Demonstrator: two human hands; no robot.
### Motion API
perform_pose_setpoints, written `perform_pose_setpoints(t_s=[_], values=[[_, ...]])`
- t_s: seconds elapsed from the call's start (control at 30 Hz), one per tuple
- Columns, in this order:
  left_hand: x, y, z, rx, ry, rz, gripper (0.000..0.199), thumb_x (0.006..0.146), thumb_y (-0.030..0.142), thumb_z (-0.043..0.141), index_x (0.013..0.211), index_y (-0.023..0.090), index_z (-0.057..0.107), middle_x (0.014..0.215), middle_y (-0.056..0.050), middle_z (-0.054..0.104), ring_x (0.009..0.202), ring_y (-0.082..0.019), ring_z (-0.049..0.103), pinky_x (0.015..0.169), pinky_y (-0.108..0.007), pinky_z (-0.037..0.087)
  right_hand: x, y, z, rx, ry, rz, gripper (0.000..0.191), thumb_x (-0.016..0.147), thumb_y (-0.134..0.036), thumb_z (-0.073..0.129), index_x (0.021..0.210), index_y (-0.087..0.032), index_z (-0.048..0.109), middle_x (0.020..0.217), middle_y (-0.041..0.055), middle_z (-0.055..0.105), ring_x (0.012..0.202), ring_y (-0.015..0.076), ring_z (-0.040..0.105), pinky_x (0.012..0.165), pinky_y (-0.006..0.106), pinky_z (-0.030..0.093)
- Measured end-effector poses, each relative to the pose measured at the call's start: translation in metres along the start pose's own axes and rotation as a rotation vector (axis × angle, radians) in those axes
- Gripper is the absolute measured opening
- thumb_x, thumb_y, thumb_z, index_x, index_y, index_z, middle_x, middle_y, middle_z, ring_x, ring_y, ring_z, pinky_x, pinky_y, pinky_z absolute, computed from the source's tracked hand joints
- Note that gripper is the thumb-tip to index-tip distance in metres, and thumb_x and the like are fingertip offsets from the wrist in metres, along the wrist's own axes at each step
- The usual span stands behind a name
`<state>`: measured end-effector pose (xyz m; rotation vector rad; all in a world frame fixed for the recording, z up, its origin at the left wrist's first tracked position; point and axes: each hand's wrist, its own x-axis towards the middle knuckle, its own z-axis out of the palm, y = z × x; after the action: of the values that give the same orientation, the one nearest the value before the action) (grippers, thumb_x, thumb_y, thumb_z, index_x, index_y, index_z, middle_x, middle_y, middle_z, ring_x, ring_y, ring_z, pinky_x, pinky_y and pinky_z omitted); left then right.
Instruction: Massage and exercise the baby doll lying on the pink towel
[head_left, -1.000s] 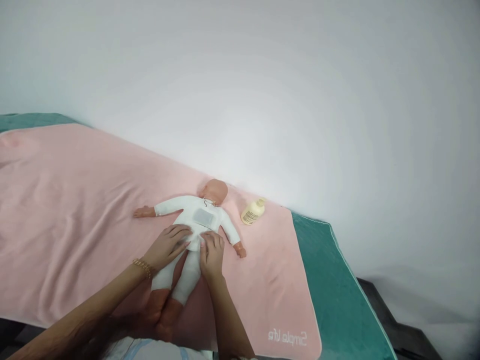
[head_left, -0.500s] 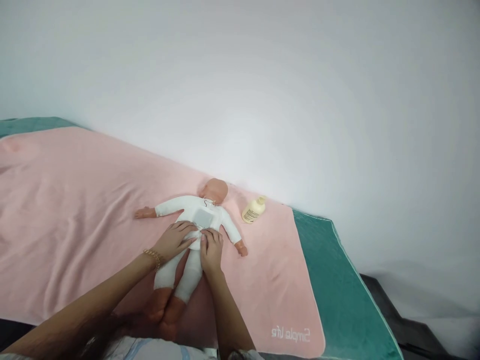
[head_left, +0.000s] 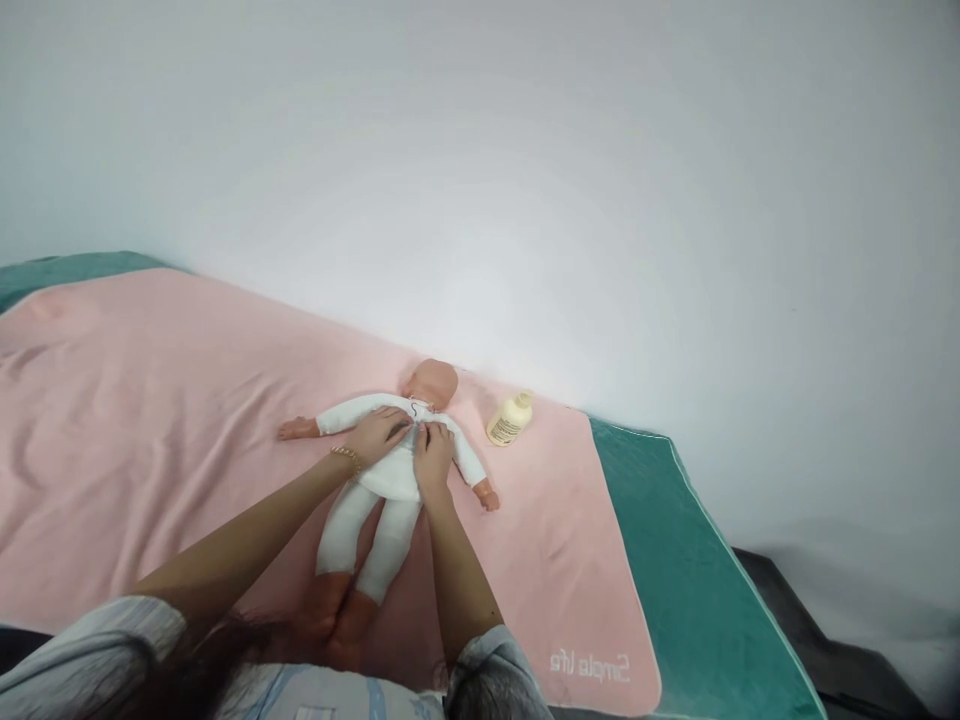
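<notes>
A baby doll (head_left: 390,482) with a white cloth body lies stretched out on a pink blanket (head_left: 544,570), the back of its bald head away from me. My left hand (head_left: 377,436), with a beaded bracelet at the wrist, rests on the doll's upper back, fingers laid out flat. Beside it, my right hand (head_left: 435,457) lies on the other side of the upper back, its fingers slightly bent and pointing toward the neck. Both hands touch the doll without gripping it, and they cover most of the grey patch on its back.
A pale yellow bottle (head_left: 509,420) leans or lies on the blanket to the right of the doll's head. Under the blanket a green cloth (head_left: 675,545) shows at the right. A white wall (head_left: 480,180) rises behind, and dark furniture (head_left: 817,620) stands at the lower right.
Both hands have slid up the doll's back, from the waist to just below the neck. The grey patch, visible before, is now mostly covered.
</notes>
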<state>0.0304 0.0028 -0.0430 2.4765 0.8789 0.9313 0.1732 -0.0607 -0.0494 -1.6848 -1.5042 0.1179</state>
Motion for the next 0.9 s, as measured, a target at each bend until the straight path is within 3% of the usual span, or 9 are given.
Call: perform_pose_setpoints(t_s=[0.27,0.47,0.9], values=[[-0.006,-0.002,0.012,0.032,0.002,-0.035,0.028,0.095,0.036,0.04,0.103,0.019,0.061,0.108,-0.009,0.065,0.105,-0.026,0.057,0.094,-0.042,0.044,-0.011,0.004,0.005,-0.042,-0.002,-0.013,0.023,0.096,-0.022,0.044,0.106,-0.018,0.064,0.109,0.0106,0.063,0.107,0.0245,0.052,0.097,0.04,0.038],[-0.009,-0.004,0.018,0.091,0.033,-0.069,0.04,0.095,0.039,0.04,0.125,0.016,0.052,0.13,-0.015,0.054,0.122,-0.029,0.047,0.102,-0.046,0.038,-0.011,0.007,0.007,0.028,0.006,-0.081,0.033,0.094,-0.019,0.042,0.124,-0.015,0.056,0.125,0.0121,0.058,0.122,0.0232,0.047,0.107,0.04,0.034],[0.002,-0.007,0.016,0.171,-0.076,-0.097,0.039,0.096,0.04,0.038,0.12,0.016,0.057,0.125,-0.014,0.061,0.119,-0.029,0.05,0.101,-0.046,0.038,0.0,0.007,0.009,-0.056,-0.06,-0.047,0.028,0.093,-0.018,0.044,0.113,-0.016,0.063,0.112,0.01,0.067,0.112,0.0251,0.054,0.102,0.041,0.038]])
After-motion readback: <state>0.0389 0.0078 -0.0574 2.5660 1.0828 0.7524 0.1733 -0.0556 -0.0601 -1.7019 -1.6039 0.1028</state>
